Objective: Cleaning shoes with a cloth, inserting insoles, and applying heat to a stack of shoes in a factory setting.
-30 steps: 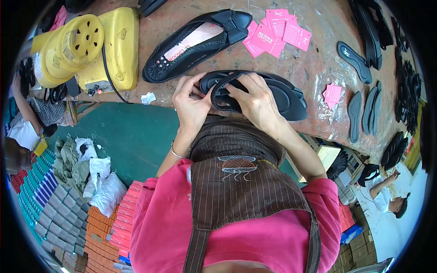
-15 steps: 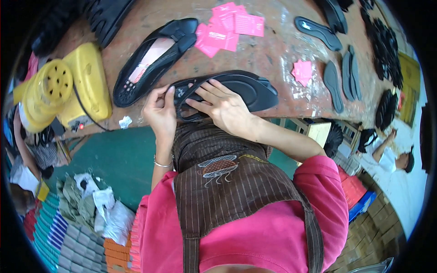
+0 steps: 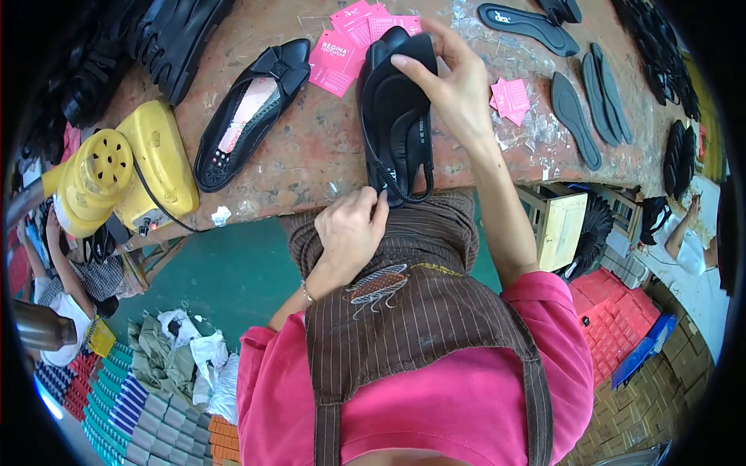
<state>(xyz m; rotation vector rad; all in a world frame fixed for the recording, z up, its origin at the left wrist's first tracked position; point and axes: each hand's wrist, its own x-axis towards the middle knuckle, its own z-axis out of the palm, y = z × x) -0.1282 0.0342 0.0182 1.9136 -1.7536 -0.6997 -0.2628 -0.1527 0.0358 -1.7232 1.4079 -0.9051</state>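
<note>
A black slingback shoe (image 3: pixel 381 124) lies over the bench's front edge, its toe away from me and its heel strap close to my body. My right hand (image 3: pixel 458 85) grips the toe end from the right, thumb pressed on the dark inner sole and fingers wrapped behind. At the heel end, my left hand (image 3: pixel 350 225) is closed with thumb and finger pinching the back of the shoe by the strap; the exact spot is hidden. Left of it rests another black shoe (image 3: pixel 289 62) with a bow and a pinkish-white lining.
Pink printed cards (image 3: pixel 336 58) lie beyond the shoes, with a smaller pink stack (image 3: pixel 510 99) to the right. Dark insoles (image 3: pixel 573 120) are spread at the right. A yellow machine (image 3: pixel 155 155) with a cord stands at the left. Black footwear (image 3: pixel 183 46) fills the far left.
The held shoe has turned from lying crosswise, toe to the right, to pointing away from me. My right hand moved from the strap to the toe; my left closed at the heel.
</note>
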